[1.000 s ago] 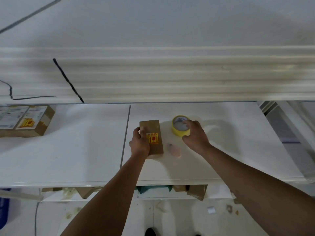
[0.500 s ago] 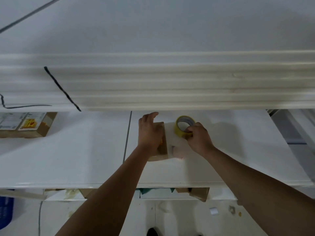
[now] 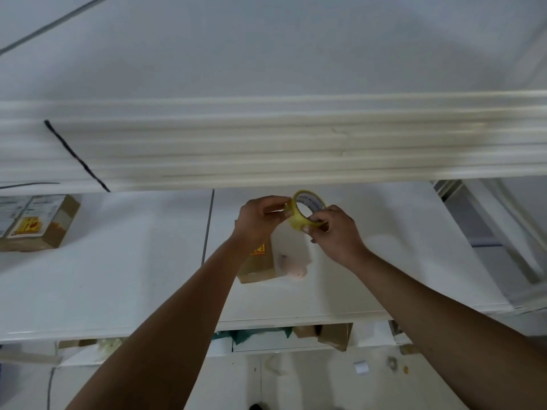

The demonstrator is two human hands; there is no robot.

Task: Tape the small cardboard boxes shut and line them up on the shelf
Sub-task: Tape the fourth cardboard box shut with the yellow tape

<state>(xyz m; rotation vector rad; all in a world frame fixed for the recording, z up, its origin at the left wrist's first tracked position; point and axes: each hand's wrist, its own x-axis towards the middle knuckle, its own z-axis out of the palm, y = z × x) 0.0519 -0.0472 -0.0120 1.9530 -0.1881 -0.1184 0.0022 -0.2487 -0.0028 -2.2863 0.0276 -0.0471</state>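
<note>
Head view: our left hand (image 3: pixel 257 220) leaves the small box (image 3: pixel 257 265) to pinch the tape roll (image 3: pixel 297 224), which our right hand (image 3: pixel 337 233) now grips aloft; taping comes next.

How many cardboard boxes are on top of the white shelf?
2. The far-left box on the shelf is cut off by the frame edge; the middle box sits partly hidden under the left arm. More may lie out of frame.

Yellow tape roll (image 3: pixel 297 220) held on edge above brown box (image 3: pixel 260 265) lying flat on white shelf (image 3: pixel 133 276).
</note>
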